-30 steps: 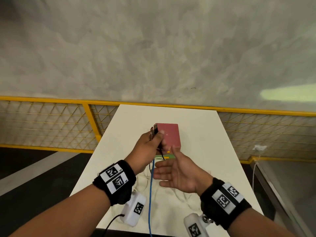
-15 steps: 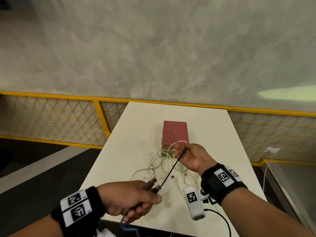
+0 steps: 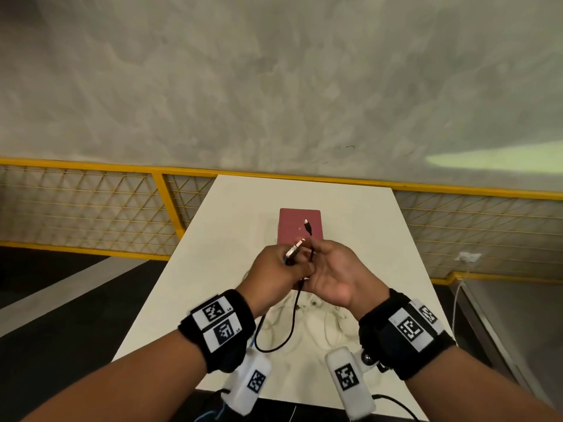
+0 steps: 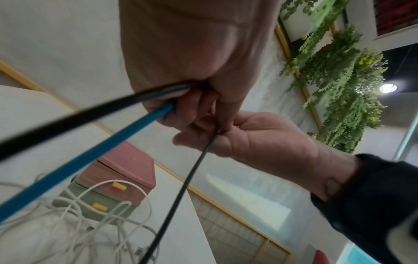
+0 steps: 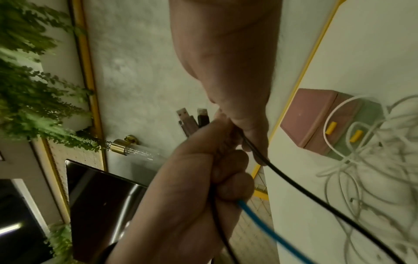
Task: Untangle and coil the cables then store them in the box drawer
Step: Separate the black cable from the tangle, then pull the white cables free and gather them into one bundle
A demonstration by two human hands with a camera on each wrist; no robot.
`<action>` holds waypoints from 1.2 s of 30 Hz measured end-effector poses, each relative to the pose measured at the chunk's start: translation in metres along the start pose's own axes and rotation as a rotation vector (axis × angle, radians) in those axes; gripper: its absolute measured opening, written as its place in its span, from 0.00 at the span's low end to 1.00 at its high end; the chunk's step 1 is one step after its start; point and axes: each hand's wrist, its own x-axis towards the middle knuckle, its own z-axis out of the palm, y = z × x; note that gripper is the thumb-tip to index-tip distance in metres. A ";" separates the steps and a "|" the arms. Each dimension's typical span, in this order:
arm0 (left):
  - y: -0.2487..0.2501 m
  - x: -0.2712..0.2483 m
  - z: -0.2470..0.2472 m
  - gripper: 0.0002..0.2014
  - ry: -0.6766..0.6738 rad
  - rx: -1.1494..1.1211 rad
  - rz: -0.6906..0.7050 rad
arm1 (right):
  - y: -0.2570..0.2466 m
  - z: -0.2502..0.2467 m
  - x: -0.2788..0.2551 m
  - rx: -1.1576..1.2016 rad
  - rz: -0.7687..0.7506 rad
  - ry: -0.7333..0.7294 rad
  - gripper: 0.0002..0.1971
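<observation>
Both hands are meeting above the white table (image 3: 231, 226), each one closed around cable. Her or his left hand (image 3: 275, 274) is clutching a bundle: the black cable (image 4: 68, 116) and the blue cable (image 4: 86, 153) are both running out of the curled fingers, and two USB plugs (image 5: 192, 121) are sticking up past the knuckles, side by side. Just beside it, touching it, the right hand (image 3: 333, 275) is pinching another stretch of the black cable between thumb and fingers, with the cable's small free plug (image 3: 308, 226) poking up above the fingertips. From between the two hands a loop of black cable is hanging down toward the near table edge; where the blue one is ending I cannot quite make out, since it is dropping out of sight below the left wrist.

Behind the hands the box (image 3: 300, 223) is sitting on the table, pink on top, with two drawers (image 4: 99, 196) carrying yellow handles, seemingly both pushed in. A heap of white cables (image 5: 361, 175) is lying tangled on the table right in front of those drawers, one strand arching up across the box's front.
</observation>
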 end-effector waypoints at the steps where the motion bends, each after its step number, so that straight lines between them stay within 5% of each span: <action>1: -0.001 -0.002 0.001 0.07 -0.035 0.008 0.009 | -0.002 -0.003 -0.001 -0.032 -0.005 0.033 0.12; 6: 0.003 -0.020 -0.018 0.07 -0.033 -0.056 -0.089 | -0.004 -0.023 -0.017 -0.426 -0.069 0.094 0.09; 13: 0.020 -0.022 -0.076 0.16 0.024 -0.463 -0.087 | 0.053 -0.078 -0.054 -1.074 0.262 -0.218 0.09; 18: 0.022 -0.027 -0.085 0.25 -0.048 -0.562 -0.064 | 0.105 -0.100 -0.062 -1.563 0.274 -0.458 0.18; 23: 0.007 -0.034 -0.081 0.26 -0.158 -0.511 -0.095 | 0.120 -0.097 -0.035 -1.731 0.295 -0.413 0.19; 26: -0.003 -0.037 -0.079 0.25 -0.187 -0.500 -0.111 | 0.116 -0.078 -0.003 -1.537 0.123 -0.223 0.09; 29: -0.008 -0.036 -0.079 0.23 -0.184 -0.511 -0.129 | 0.110 -0.063 0.027 -1.343 0.044 -0.094 0.09; 36: -0.015 -0.025 -0.091 0.23 -0.103 -0.517 -0.120 | 0.137 -0.060 0.076 -1.545 -0.175 0.019 0.07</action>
